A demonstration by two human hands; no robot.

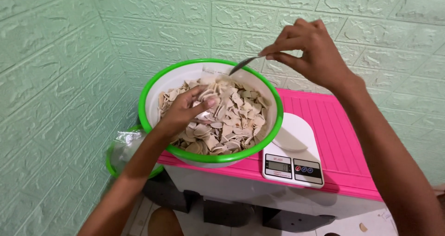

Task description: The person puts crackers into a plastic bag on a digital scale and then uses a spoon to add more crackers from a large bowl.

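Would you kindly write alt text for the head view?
A left hand digs into pale crackers in a green-rimmed white bowl while the right hand holds a spoon above it. A white kitchen scale sits beside the bowl on a pink surface.

Looks like a corner of someone's home used for small-batch food prep, not a proper kitchen. Mint-green embossed brick-pattern wall panels [55, 78] run from 9 round to 2 o'clock. A pink-topped plastic cabinet [333, 138] serves as the counter, with a white digital kitchen scale [293, 148] on it at 5 o'clock.
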